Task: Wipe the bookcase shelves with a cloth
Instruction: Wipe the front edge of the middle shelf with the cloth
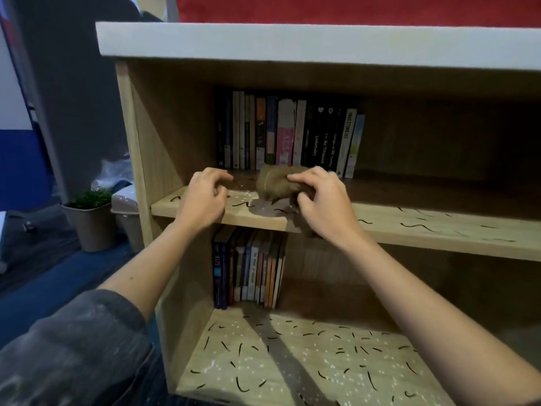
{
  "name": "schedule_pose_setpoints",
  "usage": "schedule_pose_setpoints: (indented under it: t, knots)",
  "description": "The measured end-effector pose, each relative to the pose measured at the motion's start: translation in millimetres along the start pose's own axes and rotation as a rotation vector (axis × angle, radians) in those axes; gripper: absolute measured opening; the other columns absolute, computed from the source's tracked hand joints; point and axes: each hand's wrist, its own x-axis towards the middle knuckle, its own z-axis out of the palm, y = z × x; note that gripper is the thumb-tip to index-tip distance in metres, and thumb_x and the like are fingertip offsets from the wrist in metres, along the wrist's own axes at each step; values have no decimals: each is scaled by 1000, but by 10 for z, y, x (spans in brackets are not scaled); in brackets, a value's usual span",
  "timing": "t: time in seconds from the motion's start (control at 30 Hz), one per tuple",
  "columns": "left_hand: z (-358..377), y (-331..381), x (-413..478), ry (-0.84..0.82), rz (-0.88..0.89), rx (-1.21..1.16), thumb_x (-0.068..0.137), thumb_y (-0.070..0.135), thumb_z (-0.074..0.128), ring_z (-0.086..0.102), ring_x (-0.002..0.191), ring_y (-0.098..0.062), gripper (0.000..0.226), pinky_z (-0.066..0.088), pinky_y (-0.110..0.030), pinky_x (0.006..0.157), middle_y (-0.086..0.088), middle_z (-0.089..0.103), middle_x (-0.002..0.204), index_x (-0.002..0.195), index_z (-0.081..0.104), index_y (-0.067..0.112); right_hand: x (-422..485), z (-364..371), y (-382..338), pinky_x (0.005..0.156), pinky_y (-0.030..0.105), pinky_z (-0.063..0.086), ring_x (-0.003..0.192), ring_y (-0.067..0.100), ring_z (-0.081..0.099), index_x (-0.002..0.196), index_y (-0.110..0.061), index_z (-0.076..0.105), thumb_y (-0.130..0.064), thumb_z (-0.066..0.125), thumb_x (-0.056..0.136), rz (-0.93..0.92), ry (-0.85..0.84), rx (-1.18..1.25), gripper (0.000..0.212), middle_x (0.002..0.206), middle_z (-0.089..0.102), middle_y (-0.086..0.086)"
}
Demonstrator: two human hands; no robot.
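A wooden bookcase (137, 159) with a white top fills the view. Its middle shelf (439, 227) and bottom shelf (307, 356) are strewn with black squiggles and pale specks. My right hand (319, 200) grips a bunched brown cloth (273, 184) just above the middle shelf, near its left part. My left hand (205, 197) hovers beside the cloth with curled fingers, holding nothing and apart from it. Under the cloth the shelf surface looks darker.
A row of upright books (289, 136) stands at the back of the middle shelf, another row (248, 268) at the back of the bottom shelf. Left of the bookcase sit a potted plant (87, 221) and a small white bin (126, 209) on the floor.
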Motion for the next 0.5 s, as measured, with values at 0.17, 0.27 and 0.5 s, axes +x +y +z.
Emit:
schedule_pose_setpoints:
  t: [0.17,0.27,0.5]
  knots:
    - [117,-90,159,-69,-15,163,97,28,40,34,130,-17,33,28,-38,108,0,49,136,125,55,20,780,259,351,82,35,53,89,20,61,121,-15,59,-9,50,90,286,-136,22,33,107,63,6]
    - [142,-144,183,-35,-11,182,97,33,39,27,136,-15,36,20,-38,112,3,45,141,130,51,24,1185,540,617,71,31,51,89,27,61,123,-9,56,-7,46,91,455,-269,-121,34,111,62,12]
    - [149,-187,190,14,-9,158,98,32,37,22,139,-12,39,18,-37,113,5,41,144,136,45,24,1388,1098,511,75,28,41,91,22,54,115,-15,61,-5,38,93,171,-719,-190,33,114,60,7]
